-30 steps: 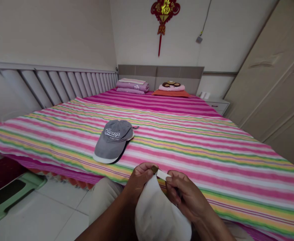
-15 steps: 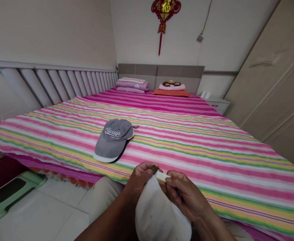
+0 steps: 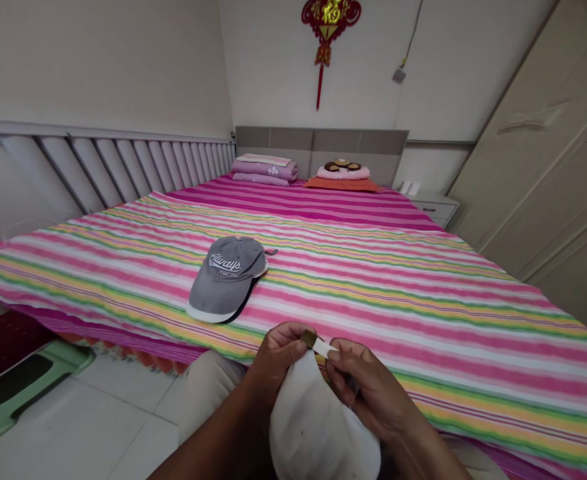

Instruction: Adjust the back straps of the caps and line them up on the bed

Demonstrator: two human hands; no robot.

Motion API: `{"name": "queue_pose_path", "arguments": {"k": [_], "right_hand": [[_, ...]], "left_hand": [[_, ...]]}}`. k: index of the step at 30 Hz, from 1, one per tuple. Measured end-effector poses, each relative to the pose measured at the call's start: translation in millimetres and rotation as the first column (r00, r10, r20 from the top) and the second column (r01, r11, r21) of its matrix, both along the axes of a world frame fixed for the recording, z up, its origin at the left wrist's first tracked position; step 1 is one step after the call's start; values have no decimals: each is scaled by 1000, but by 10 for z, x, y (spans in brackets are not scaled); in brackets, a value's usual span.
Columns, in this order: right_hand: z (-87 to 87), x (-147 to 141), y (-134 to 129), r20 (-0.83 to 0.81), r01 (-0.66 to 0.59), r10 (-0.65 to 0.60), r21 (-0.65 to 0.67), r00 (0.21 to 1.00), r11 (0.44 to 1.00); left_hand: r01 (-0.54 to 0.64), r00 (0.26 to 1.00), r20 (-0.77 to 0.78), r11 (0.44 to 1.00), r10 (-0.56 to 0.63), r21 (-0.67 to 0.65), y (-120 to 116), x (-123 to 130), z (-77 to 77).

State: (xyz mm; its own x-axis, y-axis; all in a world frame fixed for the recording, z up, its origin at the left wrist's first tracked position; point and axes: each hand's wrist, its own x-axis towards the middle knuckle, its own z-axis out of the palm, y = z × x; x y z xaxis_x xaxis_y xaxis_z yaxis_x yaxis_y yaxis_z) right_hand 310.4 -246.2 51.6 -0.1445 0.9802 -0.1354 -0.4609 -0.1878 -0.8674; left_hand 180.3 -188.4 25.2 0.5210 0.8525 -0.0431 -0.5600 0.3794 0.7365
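A white cap (image 3: 323,427) hangs over my lap with its back edge up, between my two hands. The fingers of my left hand (image 3: 284,350) are closed on a small brass-coloured buckle (image 3: 309,338) at the cap's edge. Pinched in my right hand (image 3: 361,370) is the cap's white strap (image 3: 323,347), whose other end meets the buckle; I cannot tell how far it passes through. Ahead and to the left, a grey cap (image 3: 226,277) with white lettering lies on the bed, apart from both hands.
Before me is a bed with a striped sheet (image 3: 423,287). Folded purple bedding (image 3: 265,172) and a pink folded item (image 3: 343,173) lie near the headboard (image 3: 293,143). On the tiled floor at left stands a green stool (image 3: 38,373). A nightstand (image 3: 438,207) is at far right.
My right hand has shifted slightly left toward the buckle, and the strap now slants down against it. The grey cap has not moved.
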Motion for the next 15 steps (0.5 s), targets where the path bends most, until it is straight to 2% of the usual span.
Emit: {"name": "queue_pose_path", "arguments": {"k": [3,8,12,15], "right_hand": [[-6,13,-6,46,-10,10,-13,999,1000],[-6,6,-17,67,46,-44,-35,997,998],[20,-18,-14,98,75,-71,-32,993,997],[32,-25,-11,111,42,-42,6,993,999]], "left_hand": [[26,1000,3,999,-26,26,-9,-6,15],[23,1000,1,995,-23,101,-6,-9,25],[26,1000,2,979,-27,200,18,-16,20],[71,997,-24,955,-67,287,36,-25,16]]}}
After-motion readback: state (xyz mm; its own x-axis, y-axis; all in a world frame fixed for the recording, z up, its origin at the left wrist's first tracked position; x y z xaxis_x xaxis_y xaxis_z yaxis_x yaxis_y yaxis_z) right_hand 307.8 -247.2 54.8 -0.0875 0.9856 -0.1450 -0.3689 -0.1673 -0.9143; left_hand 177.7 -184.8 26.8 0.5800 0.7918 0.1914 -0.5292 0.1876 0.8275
